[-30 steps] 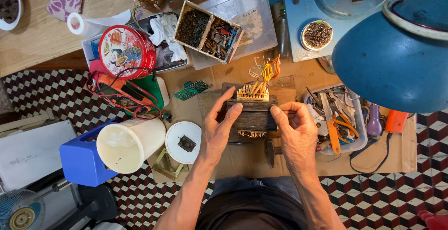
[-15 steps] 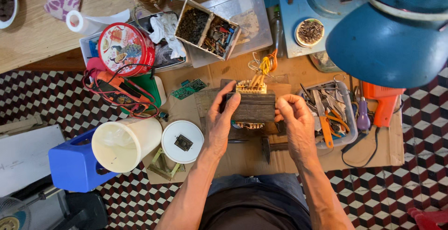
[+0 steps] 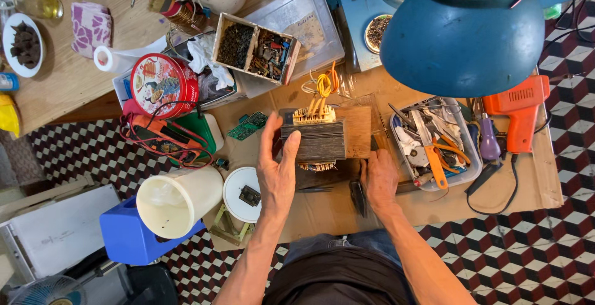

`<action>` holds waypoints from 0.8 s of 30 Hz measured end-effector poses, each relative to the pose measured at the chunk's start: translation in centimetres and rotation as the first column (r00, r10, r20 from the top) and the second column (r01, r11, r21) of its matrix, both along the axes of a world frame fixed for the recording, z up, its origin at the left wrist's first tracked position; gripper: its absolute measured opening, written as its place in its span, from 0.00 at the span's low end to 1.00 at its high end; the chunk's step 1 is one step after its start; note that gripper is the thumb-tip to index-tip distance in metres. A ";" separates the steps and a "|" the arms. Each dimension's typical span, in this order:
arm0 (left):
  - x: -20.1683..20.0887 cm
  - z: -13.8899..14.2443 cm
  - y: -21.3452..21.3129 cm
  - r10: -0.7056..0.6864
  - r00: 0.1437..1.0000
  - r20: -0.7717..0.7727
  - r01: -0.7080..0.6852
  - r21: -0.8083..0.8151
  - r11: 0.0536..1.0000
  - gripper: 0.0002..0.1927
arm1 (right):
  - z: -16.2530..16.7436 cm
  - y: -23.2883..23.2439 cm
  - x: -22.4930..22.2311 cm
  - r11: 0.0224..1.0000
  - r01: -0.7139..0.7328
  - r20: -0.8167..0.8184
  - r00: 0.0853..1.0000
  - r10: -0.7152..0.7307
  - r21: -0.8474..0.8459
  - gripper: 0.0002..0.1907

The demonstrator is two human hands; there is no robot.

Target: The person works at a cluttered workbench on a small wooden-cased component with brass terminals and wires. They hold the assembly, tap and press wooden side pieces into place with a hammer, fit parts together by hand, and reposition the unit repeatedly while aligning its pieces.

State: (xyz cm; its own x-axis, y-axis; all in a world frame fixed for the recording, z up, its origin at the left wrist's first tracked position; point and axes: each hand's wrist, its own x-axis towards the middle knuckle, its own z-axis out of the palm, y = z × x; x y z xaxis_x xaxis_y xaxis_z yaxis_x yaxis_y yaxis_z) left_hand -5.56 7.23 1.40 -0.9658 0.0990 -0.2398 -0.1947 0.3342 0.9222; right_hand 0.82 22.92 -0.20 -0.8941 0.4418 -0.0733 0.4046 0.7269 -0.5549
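A dark laminated transformer (image 3: 315, 139) with orange and yellow wires at its top sits on a wooden block (image 3: 357, 130) over a sheet of cardboard. My left hand (image 3: 277, 170) grips the transformer's left side, thumb and fingers wrapped over its edge. Just below the block, my right hand (image 3: 379, 180) rests on the cardboard with its fingers curled over a dark-handled tool (image 3: 358, 196); whether it grips the tool is unclear.
A clear tray (image 3: 466, 172) of pliers and cutters lies at the right, beside an orange soldering gun (image 3: 519, 112). A blue lamp shade (image 3: 463, 29) hangs overhead. At the left are a red tin (image 3: 162, 84), a white bucket (image 3: 176, 198), a round lid (image 3: 240, 193) and a box of parts (image 3: 255, 48).
My right hand has let go of the transformer's right side and dropped to the dark-handled tool below the block. My left hand still holds the transformer.
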 end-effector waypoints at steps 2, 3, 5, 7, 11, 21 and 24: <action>0.4 0.3 0.1 -0.028 0.993 -0.113 0.014 -0.120 0.993 0.31 | 0.1 0.7 -0.2 1.000 0.011 0.005 1.000 -0.011 -0.018 0.10; 0.7 0.5 0.2 -0.045 0.985 -0.168 0.015 -0.176 0.984 0.31 | 0.0 1.1 -0.2 0.998 0.024 -0.011 1.000 -0.024 -0.051 0.11; 1.1 1.0 0.3 -0.084 0.970 -0.227 0.024 -0.254 0.967 0.30 | -0.1 1.8 -0.2 0.992 0.042 -0.042 0.998 -0.047 -0.118 0.16; 1.4 1.4 0.5 -0.112 0.958 -0.263 0.027 -0.305 0.952 0.29 | -0.5 2.5 -0.1 0.982 0.058 -0.028 0.998 -0.064 -0.180 0.16; 1.4 2.0 1.3 -0.117 0.951 -0.285 0.021 -0.320 0.947 0.28 | -1.9 3.4 -0.1 0.959 0.123 0.016 0.992 -0.122 -0.257 0.09; 0.8 2.9 1.8 -0.184 0.910 -0.372 0.014 -0.416 0.909 0.22 | -0.4 4.6 3.2 0.587 0.410 0.131 0.879 -0.459 -0.698 0.08; 1.0 4.7 2.3 -0.281 0.890 -0.359 0.101 -0.446 0.889 0.21 | 2.1 5.2 3.4 0.760 0.201 -0.044 0.956 -0.289 -0.618 0.12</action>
State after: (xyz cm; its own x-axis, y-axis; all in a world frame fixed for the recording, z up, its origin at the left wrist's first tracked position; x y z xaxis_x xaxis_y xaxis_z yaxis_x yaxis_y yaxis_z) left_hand -4.58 9.51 6.06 -0.9564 0.2725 0.1055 0.2698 0.6848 0.6769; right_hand 4.19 28.14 1.88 -0.7818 0.5511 -0.2918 0.4158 0.1120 -0.9025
